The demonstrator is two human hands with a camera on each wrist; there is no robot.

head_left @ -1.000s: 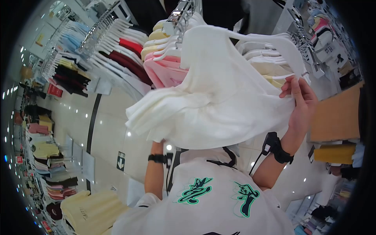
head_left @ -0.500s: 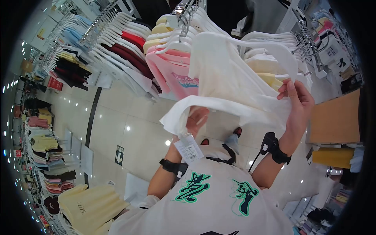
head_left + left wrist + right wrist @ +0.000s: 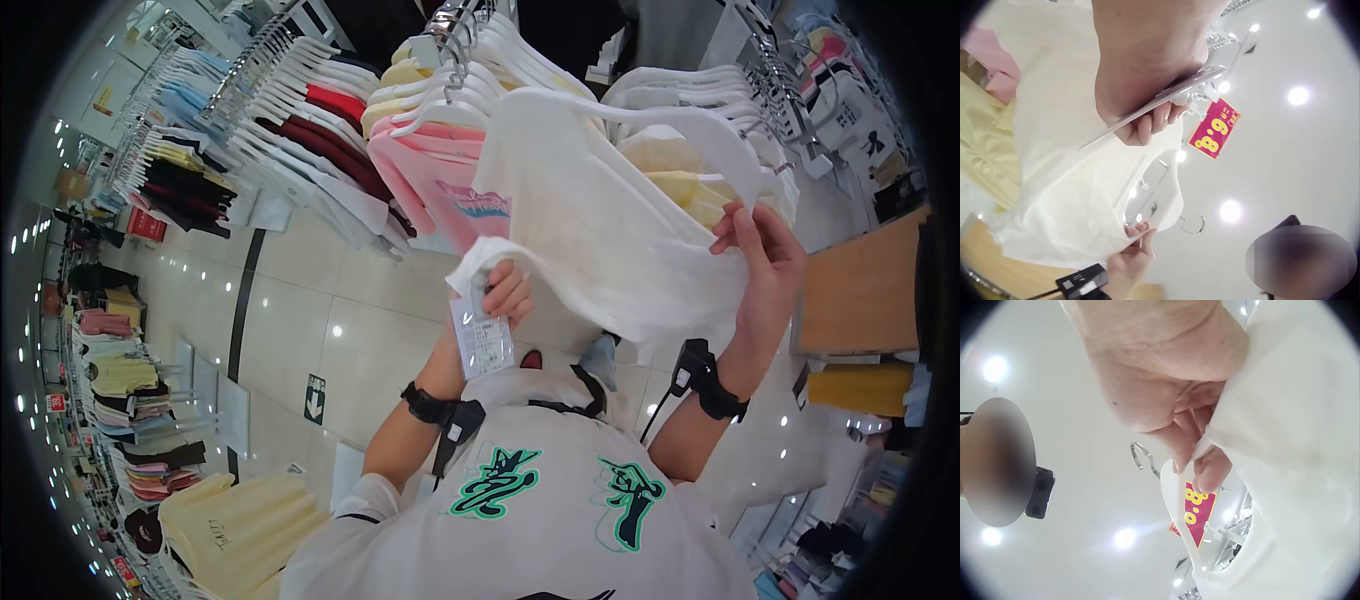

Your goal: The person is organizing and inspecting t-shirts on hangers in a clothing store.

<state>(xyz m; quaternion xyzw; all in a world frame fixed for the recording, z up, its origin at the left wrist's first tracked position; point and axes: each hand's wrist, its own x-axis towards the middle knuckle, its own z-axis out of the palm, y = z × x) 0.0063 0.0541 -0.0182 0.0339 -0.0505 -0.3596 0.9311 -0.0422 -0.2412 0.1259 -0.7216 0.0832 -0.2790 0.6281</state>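
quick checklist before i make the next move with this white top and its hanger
1. Right hand pinches the hanger at its tip: ok
2. Left hand has the top's loose end, fingers curled: ok
3. Hanger hook free of the rail: ok, it stands in open air
4. Both hanger arms inside the top: not ok, the arm at the right hand is largely bare
5. Tag firmly attached: cannot tell, the left hand hides where it joins
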